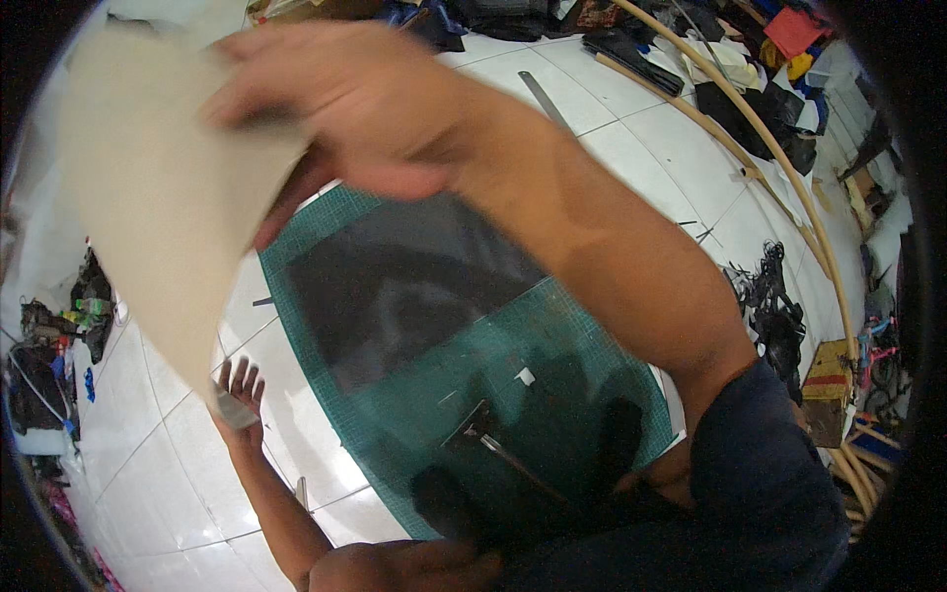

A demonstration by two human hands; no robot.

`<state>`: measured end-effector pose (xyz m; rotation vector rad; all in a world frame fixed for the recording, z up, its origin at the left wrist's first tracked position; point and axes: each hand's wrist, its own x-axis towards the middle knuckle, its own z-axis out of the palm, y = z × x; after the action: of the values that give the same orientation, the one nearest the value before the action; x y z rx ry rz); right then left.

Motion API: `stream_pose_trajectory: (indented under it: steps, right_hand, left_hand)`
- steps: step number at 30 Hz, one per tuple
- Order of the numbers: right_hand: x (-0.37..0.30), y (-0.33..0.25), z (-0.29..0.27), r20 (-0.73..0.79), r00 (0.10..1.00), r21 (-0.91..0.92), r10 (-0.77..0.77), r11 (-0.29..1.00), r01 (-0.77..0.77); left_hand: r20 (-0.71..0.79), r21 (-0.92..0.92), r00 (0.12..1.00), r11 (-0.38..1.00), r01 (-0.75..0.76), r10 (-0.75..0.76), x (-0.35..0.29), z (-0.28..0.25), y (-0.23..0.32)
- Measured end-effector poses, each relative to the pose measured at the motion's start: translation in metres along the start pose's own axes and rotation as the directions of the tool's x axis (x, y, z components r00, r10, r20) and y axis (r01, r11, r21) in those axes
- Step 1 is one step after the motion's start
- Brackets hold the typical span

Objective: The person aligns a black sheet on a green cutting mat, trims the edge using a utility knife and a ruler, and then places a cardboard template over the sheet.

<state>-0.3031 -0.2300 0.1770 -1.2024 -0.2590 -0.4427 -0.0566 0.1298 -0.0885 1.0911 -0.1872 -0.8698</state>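
Observation:
My right hand [345,99] reaches across to the upper left, blurred by motion, with its fingers closed on a large cream sheet [168,197]. The sheet hangs slanting and narrows to a low corner; whether it is leather, fabric or card I cannot tell. Behind that corner is my left hand [242,400], fingers stretched and spread, the corner overlapping its palm. Below my right arm, a black sheet [414,286] lies flat on a green cutting mat [533,326]. Nearer me on the mat rests a thin-handled tool with a metal head [488,442], beside a small white scrap [525,376].
A metal ruler [543,99] lies on the white tiled floor [621,148] beyond the mat. Long curved tan poles [779,158] run down the right side. Black shredded strips [774,306] and a box [829,390] sit there too. Dark material piles [503,18] line the back.

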Motion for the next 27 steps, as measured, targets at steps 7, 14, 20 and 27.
stream_pose_trajectory:
  steps: [7,14,20,27]
  right_hand:
    - [-0.138,-0.053,-0.066,-0.615,0.788,-0.387,-0.004,0.873,-0.298]
    - [-0.257,0.040,-0.172,-0.834,0.534,-0.417,0.138,0.476,-0.774]
    - [-0.309,0.095,-0.198,-0.885,0.427,-0.312,0.187,0.442,-0.841]
    - [-0.323,0.119,-0.198,-0.896,0.420,-0.368,0.146,0.284,-0.885]
  left_hand:
    - [0.081,0.111,0.989,0.985,-0.134,0.126,0.015,0.103,0.014]
    - [0.040,0.567,0.998,0.824,0.021,-0.053,0.020,0.108,-0.029]
    - [-0.063,0.597,0.993,0.794,0.117,-0.099,0.023,0.112,-0.080]
    - [-0.073,0.661,0.986,0.733,0.162,-0.152,0.031,0.087,-0.096]
